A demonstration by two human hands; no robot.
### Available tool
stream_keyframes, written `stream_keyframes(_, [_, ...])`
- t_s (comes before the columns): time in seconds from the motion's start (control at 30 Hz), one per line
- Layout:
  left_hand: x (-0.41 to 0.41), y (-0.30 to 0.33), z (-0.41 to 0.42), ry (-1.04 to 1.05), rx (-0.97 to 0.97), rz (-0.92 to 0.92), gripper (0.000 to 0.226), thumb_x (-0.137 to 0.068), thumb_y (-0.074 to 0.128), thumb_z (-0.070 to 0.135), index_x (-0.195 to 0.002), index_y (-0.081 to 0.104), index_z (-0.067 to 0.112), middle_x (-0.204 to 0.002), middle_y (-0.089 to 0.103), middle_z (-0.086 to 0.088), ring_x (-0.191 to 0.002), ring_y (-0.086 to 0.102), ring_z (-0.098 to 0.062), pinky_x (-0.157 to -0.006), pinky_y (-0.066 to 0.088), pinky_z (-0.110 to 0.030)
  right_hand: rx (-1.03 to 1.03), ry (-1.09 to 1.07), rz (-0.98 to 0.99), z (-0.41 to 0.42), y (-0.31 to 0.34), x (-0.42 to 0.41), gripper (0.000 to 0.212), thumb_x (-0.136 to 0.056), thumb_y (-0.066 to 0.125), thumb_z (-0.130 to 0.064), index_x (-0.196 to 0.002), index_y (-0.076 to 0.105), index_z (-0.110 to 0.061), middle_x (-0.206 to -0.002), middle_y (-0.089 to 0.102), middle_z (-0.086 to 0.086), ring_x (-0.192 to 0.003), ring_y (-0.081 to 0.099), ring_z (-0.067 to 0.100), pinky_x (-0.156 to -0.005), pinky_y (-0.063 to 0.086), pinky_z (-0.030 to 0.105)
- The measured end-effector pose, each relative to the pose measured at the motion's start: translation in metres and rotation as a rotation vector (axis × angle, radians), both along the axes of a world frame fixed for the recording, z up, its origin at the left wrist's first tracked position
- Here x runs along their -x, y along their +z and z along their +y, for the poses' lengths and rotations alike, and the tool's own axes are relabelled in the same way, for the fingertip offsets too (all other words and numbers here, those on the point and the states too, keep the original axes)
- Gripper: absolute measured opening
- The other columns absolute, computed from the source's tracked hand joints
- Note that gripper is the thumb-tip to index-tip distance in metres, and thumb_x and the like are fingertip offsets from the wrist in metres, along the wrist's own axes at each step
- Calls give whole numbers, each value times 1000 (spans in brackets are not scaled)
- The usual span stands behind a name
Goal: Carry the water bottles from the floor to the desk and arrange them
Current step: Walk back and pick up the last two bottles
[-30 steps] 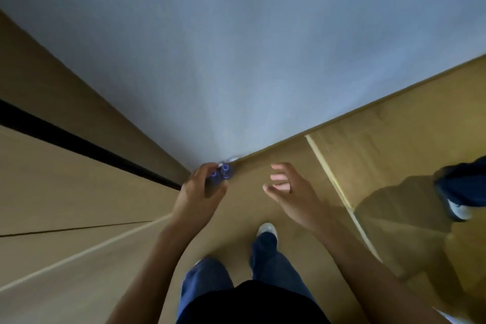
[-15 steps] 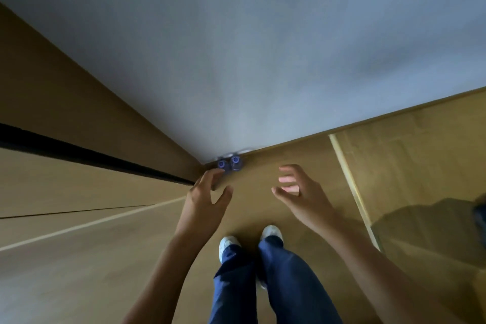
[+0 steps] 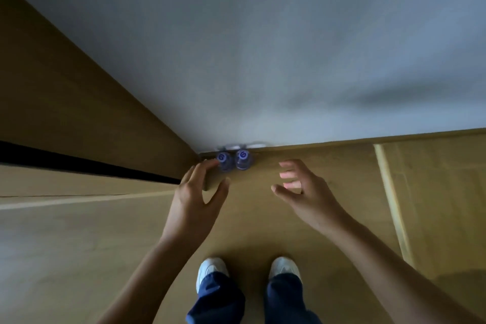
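Head view looked straight down at the person's two bare hands over a wooden floor [image 3: 263, 218]. Two water bottles [image 3: 234, 160] with blue caps stood upright side by side, touching or nearly so, in the corner where the pale wall [image 3: 263, 60] met the floor, just beyond the fingertips. The left hand [image 3: 194, 202] was spread in a wide curve, thumb apart from the fingers, holding nothing; its forefinger tip lay at the edge of the left-hand bottle, though I could not tell whether it touched. The right hand [image 3: 305, 192] hung loosely spread with fingers half bent, empty, off to the right of the bottles and apart from them. Behind the wrists stood two white shoes [image 3: 210, 268] under dark blue trouser legs [image 3: 218, 302].
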State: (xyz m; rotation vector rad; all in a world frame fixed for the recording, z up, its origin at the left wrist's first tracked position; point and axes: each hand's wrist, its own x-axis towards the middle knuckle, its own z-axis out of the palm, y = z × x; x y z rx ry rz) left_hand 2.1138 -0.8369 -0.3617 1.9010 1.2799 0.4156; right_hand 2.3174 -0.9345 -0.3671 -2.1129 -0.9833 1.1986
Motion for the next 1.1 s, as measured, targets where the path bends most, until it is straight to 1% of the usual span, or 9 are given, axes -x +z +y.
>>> stream_keyframes(0.13, [-2, -97, 6, 14, 6, 16, 36, -86, 72, 20, -120, 64, 17, -109, 61, 12, -99, 48, 11, -82, 29, 7, -6, 9, -7, 11, -94, -2, 49, -90, 70, -28, -133, 48, -24, -127, 59, 1, -105, 60, 11, -82, 50, 24])
stream_keyframes(0.4, [-3, -248, 27, 79, -20, -30, 39, -86, 72, 16, -123, 61, 13, -111, 57, 12, -97, 48, 15, -84, 31, 4, -31, -25, -43, 26, -259, -2, 49, -86, 74, -26, -129, 51, -22, -115, 58, -5, -98, 62, 13, -71, 45, 19])
stream_keyframes(0.47, [-5, -277, 36, 84, -33, -48, 40, -86, 72, 18, -124, 61, 13, -115, 61, 8, -103, 53, 5, -89, 38, -5, -43, -21, -54, 36, -293, -5, 51, -86, 75, -27, -130, 50, -21, -115, 58, -6, -97, 61, 12, -70, 45, 19])
stream_keyframes(0.57, [-10, -315, 50, 93, -25, -52, 41, -87, 71, 24, -126, 58, 15, -118, 62, 1, -109, 59, -13, -94, 48, -30, -76, -11, -78, 55, -336, -11, 52, -85, 76, -28, -130, 51, -21, -115, 57, -6, -95, 60, 11, -68, 43, 13])
stream_keyframes(0.67, [-16, -345, 61, 135, -7, -84, 50, -85, 72, 30, -130, 53, 18, -123, 61, 0, -113, 58, -15, -95, 51, -38, -131, 2, -63, 78, -365, -13, 53, -81, 79, -22, -126, 52, -19, -117, 63, 0, -98, 63, 15, -79, 51, 26])
stream_keyframes(0.8, [-20, -373, 70, 152, 33, -121, 61, -79, 79, 28, -131, 49, 27, -123, 61, 2, -114, 58, -15, -96, 52, -39, -256, 41, -40, 97, -386, -9, 53, -71, 83, -15, -106, 48, -36, -102, 65, -11, -92, 64, 9, -85, 54, 35])
stream_keyframes(0.9, [-21, -386, 76, 115, 3, -122, 65, -71, 85, 19, -121, 48, 35, -118, 59, 7, -111, 58, -13, -94, 52, -34, -293, 91, -61, 107, -395, -7, 60, -68, 85, -21, -116, 51, -26, -112, 66, -3, -103, 64, 16, -89, 53, 40])
stream_keyframes(1.0, [-22, -396, 81, 98, 9, -128, 65, -66, 88, 16, -119, 52, 30, -117, 59, 7, -108, 57, -10, -92, 49, -27, -342, 111, -64, 113, -400, -7, 56, -64, 84, -28, -109, 51, -30, -110, 66, 1, -101, 65, 19, -88, 53, 44])
stream_keyframes(1.1, [-24, -401, 84, 92, -15, -125, 62, -66, 88, 14, -115, 53, 29, -118, 59, 1, -109, 57, -14, -91, 47, -26, -339, 116, -32, 115, -409, -9, 62, -64, 88, -30, -114, 53, -24, -114, 62, 5, -106, 63, 23, -91, 51, 50])
